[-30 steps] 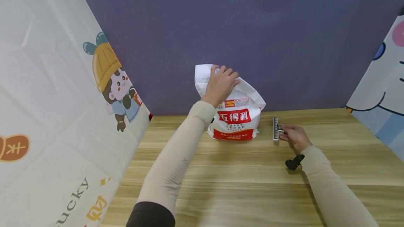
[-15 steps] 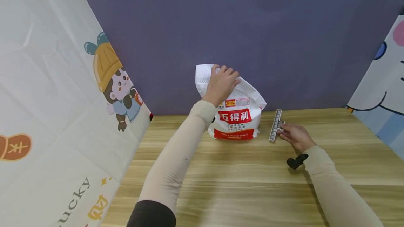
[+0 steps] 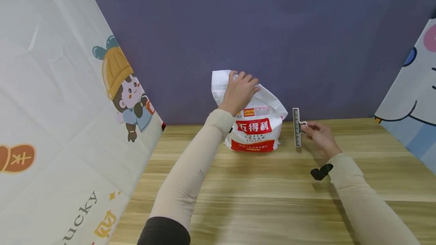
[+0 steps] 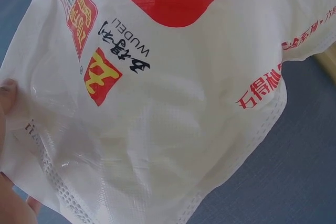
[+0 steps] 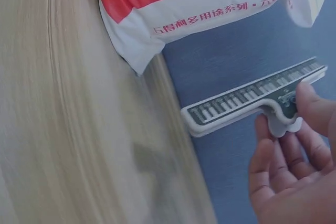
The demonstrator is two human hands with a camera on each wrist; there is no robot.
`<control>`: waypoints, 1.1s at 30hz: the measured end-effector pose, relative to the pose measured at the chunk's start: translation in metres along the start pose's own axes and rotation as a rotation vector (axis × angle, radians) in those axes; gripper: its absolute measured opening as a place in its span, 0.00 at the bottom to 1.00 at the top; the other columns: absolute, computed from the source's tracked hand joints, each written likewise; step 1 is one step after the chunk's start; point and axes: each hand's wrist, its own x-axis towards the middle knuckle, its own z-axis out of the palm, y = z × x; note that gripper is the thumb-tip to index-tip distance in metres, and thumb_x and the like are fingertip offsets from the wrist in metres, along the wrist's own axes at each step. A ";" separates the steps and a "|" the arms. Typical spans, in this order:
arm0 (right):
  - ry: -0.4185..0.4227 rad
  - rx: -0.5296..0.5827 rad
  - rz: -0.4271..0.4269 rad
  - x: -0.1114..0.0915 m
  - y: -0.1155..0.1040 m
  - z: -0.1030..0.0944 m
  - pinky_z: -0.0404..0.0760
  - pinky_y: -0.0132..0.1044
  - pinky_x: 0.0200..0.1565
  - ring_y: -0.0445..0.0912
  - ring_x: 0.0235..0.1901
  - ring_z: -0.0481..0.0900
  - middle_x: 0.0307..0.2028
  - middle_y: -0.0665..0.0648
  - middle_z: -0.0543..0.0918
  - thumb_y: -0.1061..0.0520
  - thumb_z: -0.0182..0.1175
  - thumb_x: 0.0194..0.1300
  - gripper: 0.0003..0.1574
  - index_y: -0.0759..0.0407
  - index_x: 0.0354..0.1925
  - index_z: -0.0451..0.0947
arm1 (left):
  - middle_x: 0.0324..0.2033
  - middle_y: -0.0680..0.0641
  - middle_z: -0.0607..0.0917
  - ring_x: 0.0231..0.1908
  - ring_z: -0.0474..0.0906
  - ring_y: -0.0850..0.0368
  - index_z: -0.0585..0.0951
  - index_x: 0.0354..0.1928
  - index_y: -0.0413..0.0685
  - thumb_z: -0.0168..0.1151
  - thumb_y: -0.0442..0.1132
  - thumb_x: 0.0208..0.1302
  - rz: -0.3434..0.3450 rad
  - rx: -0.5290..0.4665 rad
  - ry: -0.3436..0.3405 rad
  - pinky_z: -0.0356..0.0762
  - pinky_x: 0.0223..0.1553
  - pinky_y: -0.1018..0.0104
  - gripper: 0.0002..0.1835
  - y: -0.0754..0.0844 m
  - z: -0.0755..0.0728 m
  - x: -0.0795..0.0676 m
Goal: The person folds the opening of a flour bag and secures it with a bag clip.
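A white flour bag with red printing stands on the wooden table near the back wall. My left hand grips its gathered top, and the flap of the bag pokes out left of the fingers. In the left wrist view the bag fills most of the picture, with a few fingertips at the left edge. To the right of the bag, my right hand pinches a long flat clip by its handle between thumb and fingers. The clip has a piano-key pattern along its bar and is held above the table.
The wooden table runs up to a dark blue back wall. A white sheet with cartoon prints hangs at the left, and another printed sheet at the right. A black strap piece sits at the right wrist.
The right hand has raised the clip slightly and turned it, first tilting it and then bringing it back near upright in view. The left hand and the bag stay in place.
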 end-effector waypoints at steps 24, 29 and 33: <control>0.269 -0.340 -0.288 -0.006 -0.047 0.006 0.73 0.19 0.32 0.27 0.33 0.74 0.31 0.30 0.76 0.52 0.67 0.69 0.21 0.67 0.52 0.82 | 0.59 0.58 0.84 0.62 0.74 0.57 0.79 0.63 0.65 0.46 0.58 0.80 0.005 0.024 -0.007 0.58 0.74 0.47 0.20 0.000 0.000 0.001; 0.292 -0.348 -0.343 -0.007 -0.055 0.007 0.72 0.18 0.30 0.25 0.30 0.74 0.29 0.32 0.76 0.57 0.68 0.68 0.17 0.69 0.49 0.83 | 0.59 0.57 0.84 0.62 0.74 0.57 0.80 0.62 0.64 0.46 0.57 0.80 0.006 0.024 -0.004 0.58 0.74 0.47 0.19 -0.001 0.001 0.001; 0.301 -0.353 -0.359 -0.007 -0.061 0.007 0.72 0.19 0.29 0.25 0.28 0.74 0.28 0.31 0.76 0.58 0.69 0.67 0.16 0.69 0.48 0.83 | 0.58 0.57 0.84 0.62 0.74 0.57 0.80 0.62 0.64 0.46 0.57 0.80 0.008 0.022 0.000 0.58 0.73 0.47 0.19 0.000 0.001 0.001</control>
